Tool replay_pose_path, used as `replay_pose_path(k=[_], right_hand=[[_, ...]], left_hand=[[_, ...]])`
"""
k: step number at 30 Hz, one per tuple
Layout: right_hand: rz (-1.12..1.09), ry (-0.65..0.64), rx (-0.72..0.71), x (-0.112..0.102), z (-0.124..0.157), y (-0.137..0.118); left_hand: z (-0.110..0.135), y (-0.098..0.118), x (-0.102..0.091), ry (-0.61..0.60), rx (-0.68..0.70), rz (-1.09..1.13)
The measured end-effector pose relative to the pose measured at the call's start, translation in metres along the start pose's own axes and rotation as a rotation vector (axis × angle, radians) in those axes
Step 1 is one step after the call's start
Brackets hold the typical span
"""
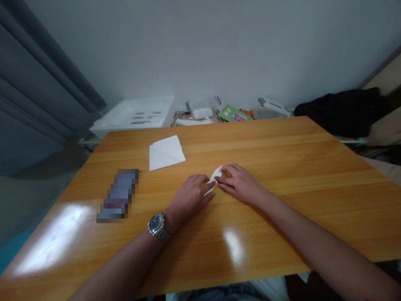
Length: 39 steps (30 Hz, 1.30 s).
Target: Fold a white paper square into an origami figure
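Observation:
A small folded piece of white paper [216, 172] lies on the wooden table between my two hands. My left hand [193, 193] has its fingers closed on the lower left part of the paper, with a metal wristwatch [157, 225] on that wrist. From the right, my right hand [241, 184] presses its fingertips on the paper's upper and right side. The fingers cover much of the paper, so its full folded shape is hidden. Farther back and to the left, flat white sheets of paper [166, 153] rest apart from both hands.
On the left of the wooden table [266, 150] lies a pixelated phone-like object [119, 195]. Behind the far edge are a white plastic tray [134, 115], a green booklet [233, 113], assorted small items and a black cloth [341, 110]. A grey curtain hangs at left.

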State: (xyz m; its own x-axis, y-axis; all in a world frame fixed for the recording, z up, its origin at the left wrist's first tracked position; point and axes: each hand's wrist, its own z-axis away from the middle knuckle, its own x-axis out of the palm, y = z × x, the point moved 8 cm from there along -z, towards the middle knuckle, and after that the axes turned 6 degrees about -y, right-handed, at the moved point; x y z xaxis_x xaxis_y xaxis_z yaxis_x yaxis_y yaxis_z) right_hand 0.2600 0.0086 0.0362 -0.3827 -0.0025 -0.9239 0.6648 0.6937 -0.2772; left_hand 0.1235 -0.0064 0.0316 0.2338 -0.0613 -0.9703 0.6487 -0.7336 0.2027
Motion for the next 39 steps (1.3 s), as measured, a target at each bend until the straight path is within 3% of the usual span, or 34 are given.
replay_pose_path(k=[15, 25, 39], right_hand=[[-0.034, -0.059, 0.016, 0.001, 0.003, 0.014], [0.087, -0.122, 0.073, 0.007, 0.002, 0.021], [0.122, -0.152, 0.115, 0.011, 0.000, 0.024]], left_hand=[[0.000, 0.004, 0.002, -0.050, 0.043, 0.013], [0.000, 0.007, 0.006, -0.030, 0.056, -0.002], [0.000, 0.002, 0.016, -0.091, 0.052, 0.060]])
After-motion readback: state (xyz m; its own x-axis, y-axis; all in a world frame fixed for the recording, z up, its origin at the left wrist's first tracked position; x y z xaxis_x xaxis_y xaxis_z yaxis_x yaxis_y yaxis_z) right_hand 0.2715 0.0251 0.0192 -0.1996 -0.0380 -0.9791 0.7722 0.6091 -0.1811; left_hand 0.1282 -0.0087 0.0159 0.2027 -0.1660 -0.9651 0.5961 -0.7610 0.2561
